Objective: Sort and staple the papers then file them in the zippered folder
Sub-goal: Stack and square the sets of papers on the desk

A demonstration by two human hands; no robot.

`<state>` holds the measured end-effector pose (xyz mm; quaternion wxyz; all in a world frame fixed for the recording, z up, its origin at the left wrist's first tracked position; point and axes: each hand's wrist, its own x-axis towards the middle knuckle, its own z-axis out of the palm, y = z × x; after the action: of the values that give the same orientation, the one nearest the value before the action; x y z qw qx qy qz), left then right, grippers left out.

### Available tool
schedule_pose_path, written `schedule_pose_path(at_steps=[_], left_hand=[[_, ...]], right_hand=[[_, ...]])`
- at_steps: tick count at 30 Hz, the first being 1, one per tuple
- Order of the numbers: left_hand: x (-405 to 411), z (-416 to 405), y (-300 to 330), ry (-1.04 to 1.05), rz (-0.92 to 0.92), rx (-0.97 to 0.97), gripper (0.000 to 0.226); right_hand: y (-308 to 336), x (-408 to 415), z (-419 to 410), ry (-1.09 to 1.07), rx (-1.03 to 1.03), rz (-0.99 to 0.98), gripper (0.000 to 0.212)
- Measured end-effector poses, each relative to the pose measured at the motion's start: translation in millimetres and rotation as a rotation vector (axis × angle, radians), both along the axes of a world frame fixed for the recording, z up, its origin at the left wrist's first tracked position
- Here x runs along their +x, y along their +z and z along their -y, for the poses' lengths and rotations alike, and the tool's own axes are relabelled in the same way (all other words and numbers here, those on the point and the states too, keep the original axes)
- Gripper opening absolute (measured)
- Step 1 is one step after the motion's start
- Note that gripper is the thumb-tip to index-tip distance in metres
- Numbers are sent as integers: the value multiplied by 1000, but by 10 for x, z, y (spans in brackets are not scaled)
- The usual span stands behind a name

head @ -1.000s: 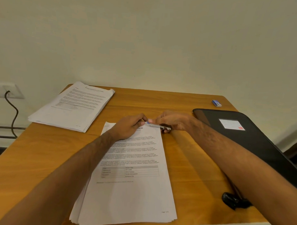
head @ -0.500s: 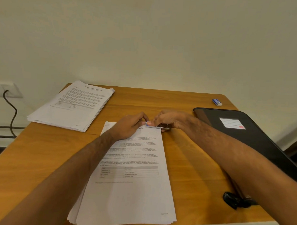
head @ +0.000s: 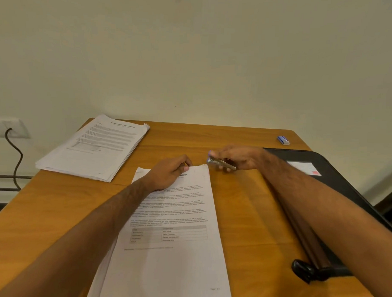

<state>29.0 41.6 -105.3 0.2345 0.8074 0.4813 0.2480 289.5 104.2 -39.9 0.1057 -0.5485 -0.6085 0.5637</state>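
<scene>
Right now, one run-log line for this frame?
left hand presses near stack | right hand holds stapler just off its top corner | folder untouched

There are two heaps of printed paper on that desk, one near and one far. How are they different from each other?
The near stack lies in front of the person, roughly lengthwise away from them; the far stack sits at the table's back left corner, turned at an angle. The left hand rests on the near stack's top edge; nothing touches the far stack. The near stack's top page shows a table; the far one's print is too small to tell. Both are white printed sheets.
</scene>
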Motion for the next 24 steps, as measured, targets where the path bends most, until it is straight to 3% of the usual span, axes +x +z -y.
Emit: schedule_pose_path(at_steps=[2, 4, 10, 13, 21, 24], left_hand=[[-11, -24, 19, -8, 39, -37, 17], [-17, -101, 58, -10, 56, -53, 18], [47, -468, 142, 55, -107, -23, 20], [133, -655, 117, 65, -165, -16, 21], [233, -922, 57, 117, -223, 18, 21], [258, -936, 75, 144, -213, 29, 20]], right_hand=[[80, 128, -94, -70, 96, -13, 23], [184, 298, -233, -160, 319, 88, 11], [170, 632, -771, -241, 697, 493, 35], [-4, 800, -983, -242, 727, 633, 31], [-343, 1029, -1280, -297, 704, 785, 13], [-284, 952, -1197, -299, 819, 857, 28]])
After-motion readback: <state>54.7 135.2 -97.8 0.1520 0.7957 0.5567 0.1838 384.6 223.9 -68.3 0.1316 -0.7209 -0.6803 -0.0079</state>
